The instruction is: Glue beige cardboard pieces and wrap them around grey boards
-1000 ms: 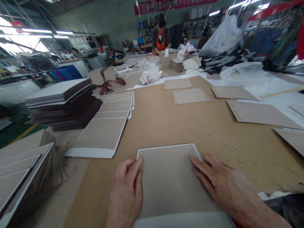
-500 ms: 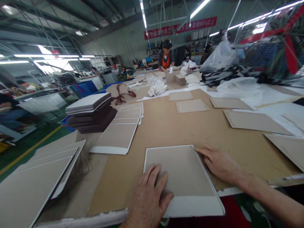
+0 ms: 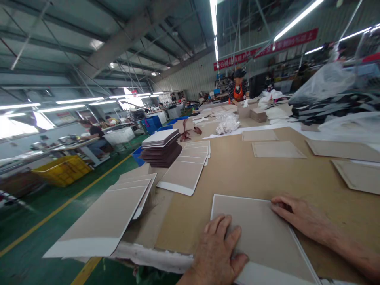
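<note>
A beige rectangular panel with a pale border (image 3: 261, 233) lies in front of me at the table's near edge. My left hand (image 3: 219, 249) rests flat on its left part, fingers spread and thumb out to the side. At the panel's far right corner, the thumb and fingertips of my right hand (image 3: 299, 217) come together on the edge. The contact under those fingertips is partly hidden. To the left, a fanned row of similar panels (image 3: 184, 170) lies on the brown table surface (image 3: 234, 174).
More layered panels (image 3: 101, 213) overhang the table's left edge. Behind them stands a dark brown stack with pale sheets on top (image 3: 162, 148). Separate panels (image 3: 279, 149) lie at the right. Clear plastic (image 3: 228, 123) and a person in an orange apron (image 3: 238, 93) are farther back.
The view has swung left, so the table's contents appear farther right. My right hand's fingers, stretched along the panel's edge before, are now drawn together at its corner. My left hand stays on the panel.
</note>
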`<action>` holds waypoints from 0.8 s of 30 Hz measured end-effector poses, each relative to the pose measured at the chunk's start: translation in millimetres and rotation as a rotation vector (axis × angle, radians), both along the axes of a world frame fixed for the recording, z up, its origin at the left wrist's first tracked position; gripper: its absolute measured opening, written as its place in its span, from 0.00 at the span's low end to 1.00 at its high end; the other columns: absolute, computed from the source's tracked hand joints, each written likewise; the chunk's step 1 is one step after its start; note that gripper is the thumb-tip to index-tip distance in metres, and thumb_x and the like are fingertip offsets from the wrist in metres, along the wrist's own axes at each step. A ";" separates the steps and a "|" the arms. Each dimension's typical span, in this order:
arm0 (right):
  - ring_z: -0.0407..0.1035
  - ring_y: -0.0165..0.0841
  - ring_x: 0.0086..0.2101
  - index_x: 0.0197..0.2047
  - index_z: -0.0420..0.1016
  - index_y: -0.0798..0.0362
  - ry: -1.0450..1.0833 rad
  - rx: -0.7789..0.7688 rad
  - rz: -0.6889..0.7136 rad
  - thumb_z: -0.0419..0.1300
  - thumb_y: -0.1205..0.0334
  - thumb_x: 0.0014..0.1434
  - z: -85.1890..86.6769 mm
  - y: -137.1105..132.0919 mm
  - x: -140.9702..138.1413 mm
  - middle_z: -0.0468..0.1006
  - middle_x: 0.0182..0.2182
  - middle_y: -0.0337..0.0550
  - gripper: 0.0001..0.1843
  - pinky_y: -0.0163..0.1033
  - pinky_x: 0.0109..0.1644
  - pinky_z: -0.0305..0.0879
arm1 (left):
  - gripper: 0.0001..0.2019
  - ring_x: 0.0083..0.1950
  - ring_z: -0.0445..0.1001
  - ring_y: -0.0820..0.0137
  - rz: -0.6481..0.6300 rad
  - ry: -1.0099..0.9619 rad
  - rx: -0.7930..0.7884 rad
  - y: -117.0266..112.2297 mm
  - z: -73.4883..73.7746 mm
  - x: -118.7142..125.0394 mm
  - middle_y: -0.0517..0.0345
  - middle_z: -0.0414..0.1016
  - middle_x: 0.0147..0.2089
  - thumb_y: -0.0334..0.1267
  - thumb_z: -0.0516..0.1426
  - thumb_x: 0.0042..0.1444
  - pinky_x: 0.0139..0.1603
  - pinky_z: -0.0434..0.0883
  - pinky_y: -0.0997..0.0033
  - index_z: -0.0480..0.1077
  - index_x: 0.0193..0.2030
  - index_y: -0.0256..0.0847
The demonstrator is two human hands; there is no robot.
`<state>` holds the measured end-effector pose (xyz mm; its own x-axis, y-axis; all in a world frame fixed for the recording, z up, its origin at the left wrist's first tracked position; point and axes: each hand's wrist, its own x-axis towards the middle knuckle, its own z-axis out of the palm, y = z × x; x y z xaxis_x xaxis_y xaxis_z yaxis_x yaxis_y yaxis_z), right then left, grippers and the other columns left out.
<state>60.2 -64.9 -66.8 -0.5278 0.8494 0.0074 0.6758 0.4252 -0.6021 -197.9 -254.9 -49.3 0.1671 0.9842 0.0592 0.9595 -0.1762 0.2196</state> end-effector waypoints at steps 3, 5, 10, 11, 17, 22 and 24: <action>0.72 0.42 0.37 0.42 0.76 0.51 0.006 -0.054 -0.055 0.50 0.45 0.56 4.4 2.7 -2.2 0.78 0.36 0.48 0.22 0.46 0.42 0.65 | 0.29 0.71 0.54 0.54 0.019 -0.006 -0.004 -0.8 1.7 1.9 0.56 0.56 0.71 0.61 0.52 0.61 0.68 0.59 0.44 0.62 0.65 0.55; 0.71 0.41 0.35 0.39 0.76 0.51 0.007 -0.051 -0.060 0.52 0.48 0.56 6.2 2.6 -2.9 0.78 0.33 0.46 0.19 0.44 0.40 0.63 | 0.27 0.71 0.55 0.55 0.029 0.004 0.002 -0.7 3.3 3.2 0.56 0.57 0.71 0.59 0.53 0.61 0.68 0.59 0.44 0.62 0.65 0.55; 0.68 0.37 0.33 0.38 0.76 0.50 0.061 -0.040 -0.086 0.54 0.52 0.57 5.6 -2.1 -1.0 0.75 0.31 0.42 0.14 0.41 0.38 0.60 | 0.26 0.70 0.56 0.54 0.008 0.088 0.038 3.1 1.1 2.7 0.54 0.59 0.70 0.48 0.58 0.60 0.67 0.61 0.43 0.63 0.65 0.53; 0.68 0.37 0.33 0.39 0.75 0.49 0.082 -0.042 -0.089 0.55 0.52 0.56 5.3 -2.7 -0.1 0.75 0.31 0.41 0.14 0.41 0.38 0.60 | 0.26 0.69 0.57 0.54 -0.002 0.101 0.045 3.8 0.0 2.0 0.53 0.59 0.70 0.47 0.59 0.60 0.67 0.62 0.44 0.63 0.65 0.52; 0.66 0.35 0.32 0.35 0.71 0.50 0.252 -0.093 -0.113 0.60 0.47 0.52 8.2 -4.2 4.4 0.72 0.29 0.39 0.15 0.39 0.36 0.60 | 0.27 0.70 0.56 0.56 -0.036 0.088 0.063 -1.0 -0.9 -1.0 0.56 0.58 0.70 0.49 0.59 0.60 0.67 0.61 0.46 0.61 0.66 0.54; 0.64 0.34 0.27 0.34 0.65 0.49 0.422 -0.346 -0.058 0.58 0.35 0.54 23.1 -11.8 5.6 0.71 0.27 0.39 0.24 0.37 0.26 0.59 | 0.29 0.71 0.54 0.58 -0.080 -0.010 0.096 -8.5 1.3 -1.6 0.58 0.56 0.71 0.59 0.53 0.62 0.69 0.59 0.48 0.58 0.67 0.54; 0.64 0.35 0.27 0.33 0.66 0.47 0.470 -0.476 -0.065 0.63 0.34 0.50 34.0 -9.1 7.1 0.72 0.27 0.41 0.25 0.36 0.24 0.59 | 0.30 0.71 0.55 0.58 -0.121 -0.041 0.150 -10.2 1.9 -6.8 0.54 0.58 0.71 0.58 0.52 0.62 0.69 0.59 0.50 0.57 0.67 0.48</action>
<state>67.3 -74.0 -32.8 -0.5073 0.8470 -0.1590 0.3112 0.0080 -0.9503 -204.7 -265.1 -47.4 0.2782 0.9365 0.2133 0.9201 -0.3236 0.2208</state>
